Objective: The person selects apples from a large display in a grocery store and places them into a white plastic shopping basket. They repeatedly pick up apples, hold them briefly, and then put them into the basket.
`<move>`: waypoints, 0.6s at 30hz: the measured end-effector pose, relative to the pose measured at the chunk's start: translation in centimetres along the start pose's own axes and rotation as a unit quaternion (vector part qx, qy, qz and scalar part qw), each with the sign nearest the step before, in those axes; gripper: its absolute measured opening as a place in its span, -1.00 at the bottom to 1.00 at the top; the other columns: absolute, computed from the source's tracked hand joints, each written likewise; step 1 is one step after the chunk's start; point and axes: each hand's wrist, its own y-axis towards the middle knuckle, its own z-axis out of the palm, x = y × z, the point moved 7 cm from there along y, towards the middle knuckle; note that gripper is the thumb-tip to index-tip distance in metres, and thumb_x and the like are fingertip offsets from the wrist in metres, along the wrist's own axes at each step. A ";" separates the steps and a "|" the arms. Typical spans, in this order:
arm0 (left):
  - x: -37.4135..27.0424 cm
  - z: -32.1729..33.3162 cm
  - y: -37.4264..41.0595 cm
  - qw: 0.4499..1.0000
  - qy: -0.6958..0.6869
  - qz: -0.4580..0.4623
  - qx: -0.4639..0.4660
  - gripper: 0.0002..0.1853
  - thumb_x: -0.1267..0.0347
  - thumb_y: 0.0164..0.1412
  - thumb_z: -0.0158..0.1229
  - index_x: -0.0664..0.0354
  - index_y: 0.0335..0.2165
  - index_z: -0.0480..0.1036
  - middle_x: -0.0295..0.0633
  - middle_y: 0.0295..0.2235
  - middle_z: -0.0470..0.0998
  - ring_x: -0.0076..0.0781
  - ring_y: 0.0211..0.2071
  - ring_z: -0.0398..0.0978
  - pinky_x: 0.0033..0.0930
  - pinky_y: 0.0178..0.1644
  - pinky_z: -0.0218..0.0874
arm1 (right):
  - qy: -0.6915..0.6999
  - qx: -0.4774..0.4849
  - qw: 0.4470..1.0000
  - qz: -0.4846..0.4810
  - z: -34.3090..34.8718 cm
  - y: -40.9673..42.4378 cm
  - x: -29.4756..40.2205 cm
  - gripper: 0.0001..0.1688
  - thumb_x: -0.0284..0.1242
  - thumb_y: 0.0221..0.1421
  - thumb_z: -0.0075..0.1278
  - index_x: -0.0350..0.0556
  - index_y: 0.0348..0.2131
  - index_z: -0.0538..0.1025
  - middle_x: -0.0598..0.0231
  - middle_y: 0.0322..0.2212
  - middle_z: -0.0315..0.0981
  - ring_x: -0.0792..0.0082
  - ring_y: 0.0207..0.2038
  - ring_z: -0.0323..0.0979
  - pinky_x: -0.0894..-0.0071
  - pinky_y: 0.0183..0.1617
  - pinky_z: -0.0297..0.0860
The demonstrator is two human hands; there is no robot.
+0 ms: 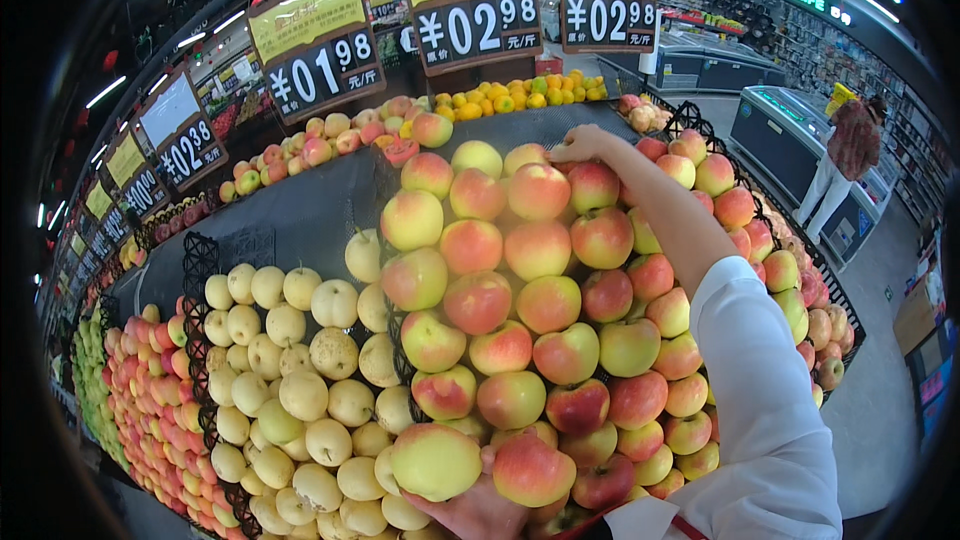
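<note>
Low in the view, my left hand (484, 511) cradles two apples: a mostly yellow-green one (436, 462) and a red-blushed one (534, 469). My right arm, in a white sleeve, stretches over a sloping pile of red and yellow apples (566, 352). At the upper end of that pile, my right hand (586, 144) has its fingers around the side of a small yellow-red apple (526, 157). Part of this apple is behind another apple, and my thumb is hard to make out.
Black plastic lattice dividers (199, 330) separate the apples from pale yellow pears (300, 394) on the left. Price signs (480, 34) hang above, with oranges (517, 95) below them. On the right, a person (844, 157) stands by a chest freezer (787, 142).
</note>
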 end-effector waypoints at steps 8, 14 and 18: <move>1.1 -1.1 -0.1 0.999 0.032 -0.031 -0.017 -0.14 -0.43 -0.04 -0.15 -0.11 0.04 0.29 -0.17 -0.29 0.42 -0.20 -0.14 0.34 0.21 0.23 -0.18 | 0.039 0.056 0.998 0.007 -3.2 -0.1 -5.3 -0.23 -0.07 -0.09 0.13 -0.32 -0.05 0.43 0.04 -0.15 0.47 0.20 -0.15 0.45 0.25 -0.17 0.42; -0.1 -1.2 -0.3 0.998 0.024 -0.017 0.049 -0.13 -0.43 -0.03 -0.16 -0.14 0.08 0.26 -0.23 -0.17 0.42 -0.17 -0.10 0.33 0.21 0.24 -0.20 | -0.003 0.067 0.996 -0.062 -0.4 -0.9 0.4 -0.22 0.00 -0.13 0.13 -0.19 -0.04 0.46 0.07 -0.16 0.49 0.16 -0.16 0.48 0.20 -0.32 0.48; 0.9 -1.8 0.1 0.999 0.006 -0.022 0.025 -0.19 -0.36 0.01 -0.11 -0.17 0.10 0.24 -0.37 -0.03 0.34 -0.21 -0.11 0.27 0.20 0.23 -0.19 | 0.115 0.116 0.986 0.036 -2.0 -2.8 -2.6 -0.21 -0.22 -0.11 0.15 -0.26 0.07 0.34 0.19 -0.21 0.45 0.42 -0.24 0.38 0.40 -0.43 0.39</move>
